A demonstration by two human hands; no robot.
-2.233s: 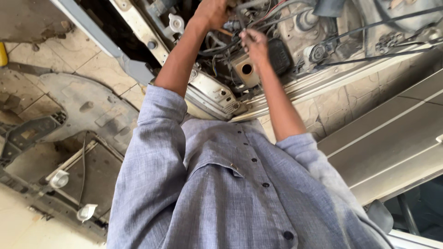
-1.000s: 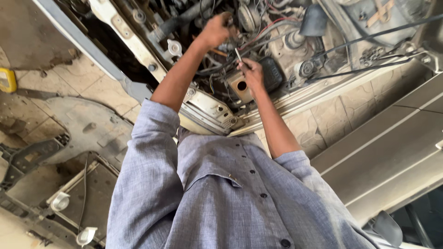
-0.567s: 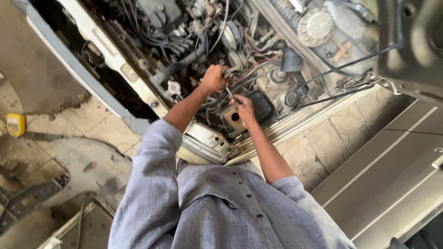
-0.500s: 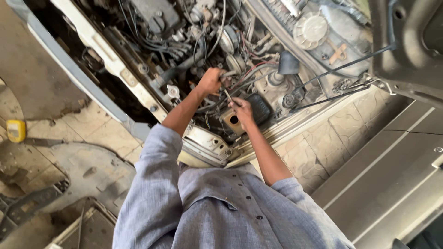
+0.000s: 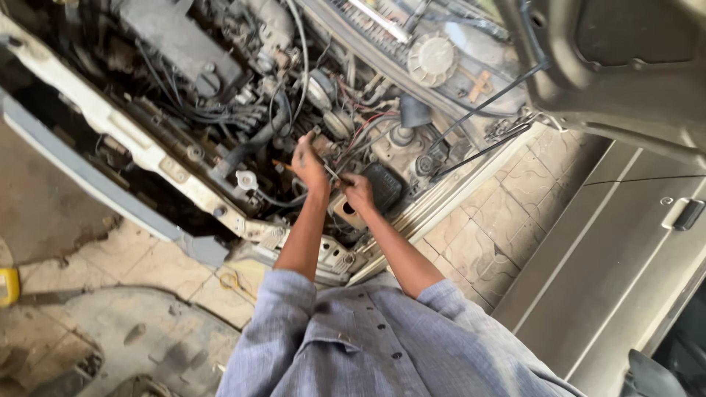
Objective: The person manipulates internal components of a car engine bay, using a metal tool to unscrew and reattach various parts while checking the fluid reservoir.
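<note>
My left hand [image 5: 307,163] and right hand [image 5: 358,191] reach into the engine bay [image 5: 243,110]; right fingers pinch a thin metal tool [image 5: 331,173] between both hands; left grip unclear.

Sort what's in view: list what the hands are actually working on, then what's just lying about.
In hand:
left hand among the engine bay wiring
right hand on a thin metal tool
black box beside the right hand

Lying about:
yellow container on the floor
detached panel on the floor
car door
</note>
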